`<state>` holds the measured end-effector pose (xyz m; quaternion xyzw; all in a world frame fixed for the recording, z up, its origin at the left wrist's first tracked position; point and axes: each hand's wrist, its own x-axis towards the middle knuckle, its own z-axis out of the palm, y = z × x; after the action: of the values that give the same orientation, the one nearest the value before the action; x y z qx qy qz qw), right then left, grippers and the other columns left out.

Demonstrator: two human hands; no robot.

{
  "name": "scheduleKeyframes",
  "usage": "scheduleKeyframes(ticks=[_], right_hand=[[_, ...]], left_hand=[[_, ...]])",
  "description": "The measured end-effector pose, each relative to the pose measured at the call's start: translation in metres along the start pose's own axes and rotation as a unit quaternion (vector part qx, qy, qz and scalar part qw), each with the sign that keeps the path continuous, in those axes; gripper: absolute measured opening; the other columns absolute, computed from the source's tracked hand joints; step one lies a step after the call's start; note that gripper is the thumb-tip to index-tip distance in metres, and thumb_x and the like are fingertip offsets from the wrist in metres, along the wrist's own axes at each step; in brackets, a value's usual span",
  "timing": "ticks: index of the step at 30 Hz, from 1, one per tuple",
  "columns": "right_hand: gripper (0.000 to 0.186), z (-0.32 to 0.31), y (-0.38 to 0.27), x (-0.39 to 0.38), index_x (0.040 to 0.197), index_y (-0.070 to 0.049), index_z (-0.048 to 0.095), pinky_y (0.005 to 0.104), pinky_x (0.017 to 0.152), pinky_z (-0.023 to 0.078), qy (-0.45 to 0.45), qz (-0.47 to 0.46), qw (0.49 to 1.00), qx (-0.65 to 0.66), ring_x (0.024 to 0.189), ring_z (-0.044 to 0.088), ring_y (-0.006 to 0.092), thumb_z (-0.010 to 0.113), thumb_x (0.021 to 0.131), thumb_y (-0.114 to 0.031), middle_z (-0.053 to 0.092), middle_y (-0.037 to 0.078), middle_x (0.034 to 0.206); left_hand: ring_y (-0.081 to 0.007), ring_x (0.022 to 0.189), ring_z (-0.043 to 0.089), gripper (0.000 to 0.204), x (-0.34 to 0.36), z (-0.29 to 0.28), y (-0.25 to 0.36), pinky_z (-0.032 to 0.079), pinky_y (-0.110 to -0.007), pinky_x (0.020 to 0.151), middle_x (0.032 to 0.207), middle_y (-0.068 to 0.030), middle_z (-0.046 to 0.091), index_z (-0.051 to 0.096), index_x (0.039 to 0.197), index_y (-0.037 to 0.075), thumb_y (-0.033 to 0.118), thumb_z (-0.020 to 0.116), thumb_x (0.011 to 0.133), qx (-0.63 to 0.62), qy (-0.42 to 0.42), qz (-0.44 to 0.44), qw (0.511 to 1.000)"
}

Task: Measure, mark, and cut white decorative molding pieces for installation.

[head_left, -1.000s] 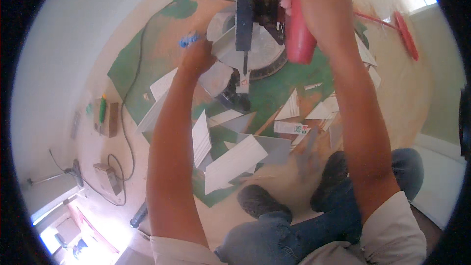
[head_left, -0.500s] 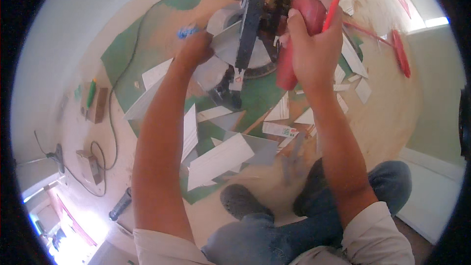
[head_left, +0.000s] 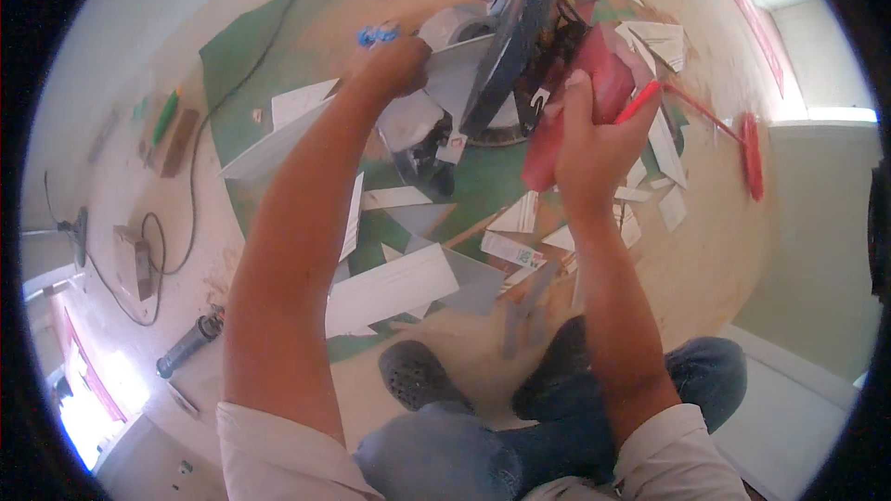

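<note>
A miter saw with a dark blade guard (head_left: 515, 46) and a red motor housing and handle (head_left: 599, 70) sits on the floor in front of me. My right hand (head_left: 599, 130) is wrapped round the red handle. A red pencil or marker (head_left: 639, 102) sticks out between its thumb and fingers. On the saw's left side, my left hand (head_left: 399, 67) is closed on a pale flat board (head_left: 457, 74) that reaches in beside the guard. Its fingertips are partly hidden. Where the board meets the blade is covered by the guard.
White board offcuts (head_left: 394, 288) lie scattered over a green sheet (head_left: 278, 46). A power cord (head_left: 255, 74) curls along the left, near wooden blocks (head_left: 179, 144), a green-handled tool (head_left: 167, 114) and a black cylindrical tool (head_left: 190, 343). A red broom (head_left: 752, 158) lies at right.
The view has turned slightly, so the floor things shift. The saw's guard looks more slanted and shows more of its broad side. Both hands keep their holds.
</note>
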<state>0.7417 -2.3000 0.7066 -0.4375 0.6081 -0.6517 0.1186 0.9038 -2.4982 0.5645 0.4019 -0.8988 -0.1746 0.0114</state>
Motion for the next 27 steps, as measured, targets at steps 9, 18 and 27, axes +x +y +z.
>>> scheduleKeyframes(ticks=[9, 18, 27], right_hand=[[0.038, -0.006, 0.013, -0.001, 0.125, -0.001, 0.043, 0.0260, 0.055, 0.050, 0.008, -0.057, 0.995, -0.083, 0.062, 0.060, 0.0132, 0.059, 0.090, -0.001, 0.060, 0.011, 0.096], [0.017, -0.004, -0.039, 0.159, 0.101, 0.000, 0.055, 0.0322, 0.053, 0.054, -0.086, 0.104, 0.990, 0.024, 0.056, 0.060, 0.0193, 0.060, 0.088, -0.010, 0.060, 0.011, 0.077], [0.030, -0.007, -0.011, 0.325, 0.084, 0.003, 0.057, 0.0440, 0.057, 0.056, -0.206, 0.200, 0.957, -0.050, 0.057, 0.062, 0.0316, 0.055, 0.087, -0.027, 0.061, 0.019, 0.070]], left_hand=[[-0.0401, 0.091, 0.066, 0.031, -0.002, -0.009, 0.010, 0.053, -0.049, 0.078, 0.094, -0.0205, 0.069, 0.070, 0.096, 0.003, 0.020, 0.077, 0.071, 0.051, -0.018, 0.013, 0.998], [-0.0393, 0.092, 0.065, 0.038, -0.007, -0.002, -0.003, 0.052, -0.048, 0.082, 0.095, -0.0240, 0.067, 0.069, 0.103, -0.001, 0.020, 0.076, 0.071, 0.002, 0.020, 0.026, 0.999], [-0.0374, 0.093, 0.065, 0.022, -0.014, -0.002, 0.012, 0.052, -0.048, 0.080, 0.097, -0.0207, 0.068, 0.070, 0.091, 0.003, 0.015, 0.064, 0.074, 0.032, 0.090, 0.055, 0.994]])
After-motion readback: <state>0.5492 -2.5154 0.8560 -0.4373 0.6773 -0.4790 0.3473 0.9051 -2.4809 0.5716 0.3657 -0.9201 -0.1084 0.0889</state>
